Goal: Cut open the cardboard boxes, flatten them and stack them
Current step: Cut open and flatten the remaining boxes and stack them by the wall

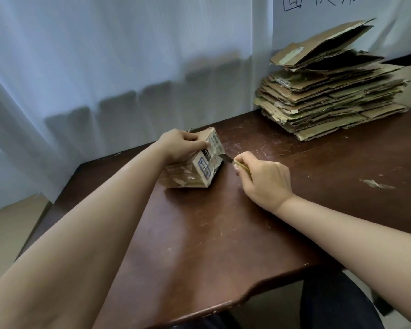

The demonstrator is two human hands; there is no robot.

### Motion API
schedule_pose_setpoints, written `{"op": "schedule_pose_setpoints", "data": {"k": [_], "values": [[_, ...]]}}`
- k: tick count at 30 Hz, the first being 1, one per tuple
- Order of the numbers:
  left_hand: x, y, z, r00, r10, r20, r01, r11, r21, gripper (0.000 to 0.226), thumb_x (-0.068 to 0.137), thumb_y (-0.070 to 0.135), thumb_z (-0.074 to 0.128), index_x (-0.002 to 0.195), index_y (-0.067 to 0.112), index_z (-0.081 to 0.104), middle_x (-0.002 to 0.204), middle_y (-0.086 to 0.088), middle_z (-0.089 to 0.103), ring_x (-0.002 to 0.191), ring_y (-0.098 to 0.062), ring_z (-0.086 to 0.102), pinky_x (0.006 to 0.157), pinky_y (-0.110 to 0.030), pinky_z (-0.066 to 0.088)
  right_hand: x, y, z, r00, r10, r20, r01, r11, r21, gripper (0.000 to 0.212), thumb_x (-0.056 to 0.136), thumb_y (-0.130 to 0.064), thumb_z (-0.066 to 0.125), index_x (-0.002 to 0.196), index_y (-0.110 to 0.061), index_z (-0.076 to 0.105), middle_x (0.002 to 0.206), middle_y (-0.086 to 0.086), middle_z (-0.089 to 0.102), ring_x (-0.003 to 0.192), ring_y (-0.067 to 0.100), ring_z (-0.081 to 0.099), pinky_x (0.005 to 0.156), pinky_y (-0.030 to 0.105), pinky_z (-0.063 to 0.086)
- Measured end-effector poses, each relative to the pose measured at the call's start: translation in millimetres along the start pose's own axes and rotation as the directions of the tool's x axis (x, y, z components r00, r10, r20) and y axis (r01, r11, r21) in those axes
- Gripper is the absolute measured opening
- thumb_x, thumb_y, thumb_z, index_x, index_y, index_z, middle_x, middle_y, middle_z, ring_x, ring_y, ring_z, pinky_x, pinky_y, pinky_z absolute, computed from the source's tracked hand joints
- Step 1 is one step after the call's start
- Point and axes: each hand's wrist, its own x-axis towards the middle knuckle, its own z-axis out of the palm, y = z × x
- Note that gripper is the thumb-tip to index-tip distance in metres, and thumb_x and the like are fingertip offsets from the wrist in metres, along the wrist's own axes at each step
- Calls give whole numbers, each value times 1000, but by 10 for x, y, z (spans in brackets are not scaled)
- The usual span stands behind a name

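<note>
1. Cardboard box (195,162), taped and labelled, sits on the dark wooden table (199,233) near its far left edge, in front of a pale curtain (105,55).
2. Left hand (180,144) grips the box's top, fingers curled over it.
3. Right hand (262,178) clenches a utility knife (233,161), blade tip touching the box's right side.
4. Stack of flattened cardboard (330,91) lies at the far right.
</note>
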Motion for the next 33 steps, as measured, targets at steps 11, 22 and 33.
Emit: {"op": "schedule_pose_setpoints", "data": {"k": [11, 22, 33], "values": [[185, 238, 167, 980, -129, -153, 132, 991, 12, 58, 80, 65, 51, 103, 16, 70, 95, -4, 63, 88, -27, 56, 73, -29, 39, -20, -115, 58, 977, -123, -173, 128, 992, 15, 27, 85, -31, 39, 87, -15, 61, 58, -6, 63, 40, 23, 56, 43, 20, 26], [190, 508, 159, 966, -222, -135, 232, 970, 67, 67, 90, 60, 44, 132, 9, 53, 135, -13, 54, 122, -34, 51, 84, -32, 35, 89, -122, 122, 974, -59, -217, 39, 995, -97, 12, 86, -20, 50, 84, -9, 56, 63, -3, 61, 34, 24, 51, 37, 19, 25], [129, 686, 112, 966, -247, -73, 255, 957, 136, 59, 96, 55, 32, 138, 16, 49, 143, -14, 46, 125, -37, 47, 104, -41, 39, 104, -133, 51, 992, 71, -108, -84, 989, -124, 9, 91, -14, 57, 96, -8, 52, 75, 2, 63, 48, 31, 61, 42, 21, 17]]}}
